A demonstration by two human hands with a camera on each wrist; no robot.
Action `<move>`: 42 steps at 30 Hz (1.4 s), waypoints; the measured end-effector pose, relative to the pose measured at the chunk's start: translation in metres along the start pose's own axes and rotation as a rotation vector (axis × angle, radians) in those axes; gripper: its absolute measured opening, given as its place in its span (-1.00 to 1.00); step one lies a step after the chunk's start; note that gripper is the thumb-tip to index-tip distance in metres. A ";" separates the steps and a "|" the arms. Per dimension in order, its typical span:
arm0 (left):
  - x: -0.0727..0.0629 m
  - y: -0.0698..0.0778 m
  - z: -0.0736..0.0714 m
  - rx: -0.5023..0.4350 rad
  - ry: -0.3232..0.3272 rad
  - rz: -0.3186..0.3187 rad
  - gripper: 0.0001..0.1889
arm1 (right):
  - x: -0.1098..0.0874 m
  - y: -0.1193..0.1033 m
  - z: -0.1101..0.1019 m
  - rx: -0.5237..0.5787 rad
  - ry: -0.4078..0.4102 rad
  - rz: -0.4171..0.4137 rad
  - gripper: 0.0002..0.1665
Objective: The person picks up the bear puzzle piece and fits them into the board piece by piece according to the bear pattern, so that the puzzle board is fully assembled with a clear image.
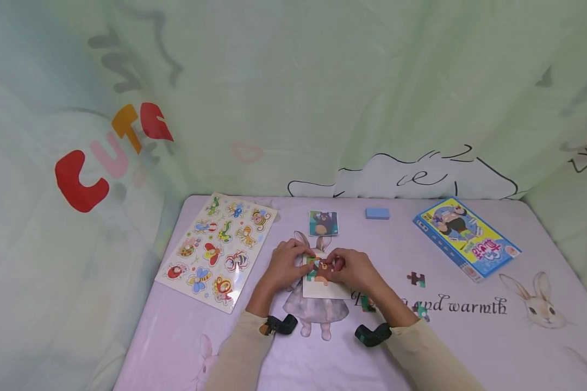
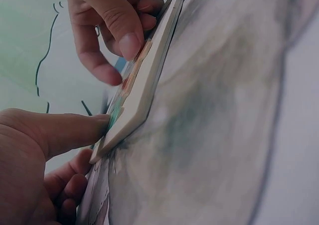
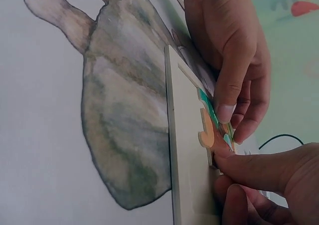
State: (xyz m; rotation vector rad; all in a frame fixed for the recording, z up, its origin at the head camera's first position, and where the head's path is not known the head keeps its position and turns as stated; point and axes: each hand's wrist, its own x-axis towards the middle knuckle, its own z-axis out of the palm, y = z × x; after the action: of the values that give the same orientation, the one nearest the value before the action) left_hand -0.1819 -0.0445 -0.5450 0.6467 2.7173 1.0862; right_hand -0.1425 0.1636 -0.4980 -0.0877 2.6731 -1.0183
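A cream puzzle board (image 1: 323, 292) lies on the table in front of me, with joined pieces showing a brown bear (image 1: 324, 269) on green in its upper left. My left hand (image 1: 288, 264) holds the board's left side, its thumb on the green piece (image 2: 115, 111) and its other fingers curled at the edge. From the right, my right hand (image 1: 357, 269) pinches a brown bear piece (image 3: 219, 144) at the picture's right side; its thumb is on top. Fingers partly hide the upper pieces.
Loose puzzle pieces (image 1: 416, 279) lie to the right, some beside or under the right forearm. Behind the board are a bear picture card (image 1: 324, 223) and a blue block (image 1: 377, 213). An insect board (image 1: 217, 250) lies left, a blue-yellow box (image 1: 467, 236) right.
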 end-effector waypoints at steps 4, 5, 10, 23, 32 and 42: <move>0.000 0.001 0.000 0.007 -0.003 -0.004 -0.78 | 0.000 0.001 0.000 0.003 0.003 -0.001 -0.61; 0.000 0.002 0.000 0.009 -0.002 -0.005 -0.78 | -0.001 0.001 0.000 -0.001 0.003 -0.002 -0.61; 0.000 0.002 0.001 0.007 -0.002 -0.009 -0.77 | 0.000 0.000 0.000 -0.022 0.004 -0.014 -0.70; 0.001 -0.003 0.005 0.004 -0.001 -0.018 -0.77 | -0.002 0.000 0.003 -0.026 0.023 -0.011 -0.81; 0.000 -0.001 0.003 0.003 -0.002 -0.011 -0.76 | -0.003 0.003 0.009 -0.016 0.055 -0.022 -0.87; 0.000 -0.002 0.004 -0.006 0.009 -0.001 -0.78 | -0.004 0.002 0.008 -0.019 0.046 -0.020 -0.87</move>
State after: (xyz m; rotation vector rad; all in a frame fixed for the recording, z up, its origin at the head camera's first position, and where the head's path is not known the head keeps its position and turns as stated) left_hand -0.1816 -0.0432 -0.5492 0.6412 2.7202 1.0992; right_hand -0.1369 0.1608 -0.5041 -0.0954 2.7291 -1.0130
